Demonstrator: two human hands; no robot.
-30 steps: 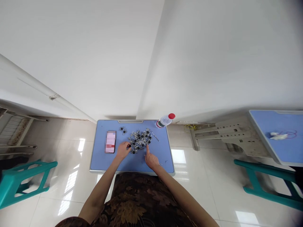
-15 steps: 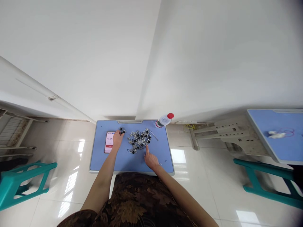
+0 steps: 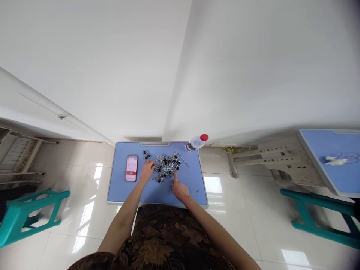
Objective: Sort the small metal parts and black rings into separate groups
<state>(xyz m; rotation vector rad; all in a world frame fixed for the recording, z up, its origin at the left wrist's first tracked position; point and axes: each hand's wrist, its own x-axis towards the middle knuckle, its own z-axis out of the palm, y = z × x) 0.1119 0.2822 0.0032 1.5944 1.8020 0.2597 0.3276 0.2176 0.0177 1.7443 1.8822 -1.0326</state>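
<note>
A pale wall (image 3: pixel 135 75) rose behind the blue desk (image 3: pixel 118 187), which stood on glossy light tiles (image 3: pixel 107 159), with a green stool (image 3: pixel 17 213) off to the left and a second desk (image 3: pixel 337 148) and another stool (image 3: pixel 317 200) to the right. The metal parts (image 3: pixel 168 162), with round black pieces among them, lay heaped around the middle of the desk, their shafts pointing in mixed directions; one at the near edge of the heap had its long axis roughly across the desk. A small group (image 3: pixel 146 155) lay apart at the far left. The left hand (image 3: pixel 147 170) reached forward, palm down, fingers bent close together at the heap's left side; whether they gripped a part could not be told. The right hand (image 3: pixel 180 190) rested low, index finger stretched forward to the heap's near edge, the others curled, with nothing seen in its hold. A slim rod (image 3: pixel 185 161) slanted beside the heap, its near end toward the right. The phone (image 3: pixel 131 168) lay lengthwise front to back at left, and a red-capped bottle (image 3: pixel 196 143) stood near the far right corner.
</note>
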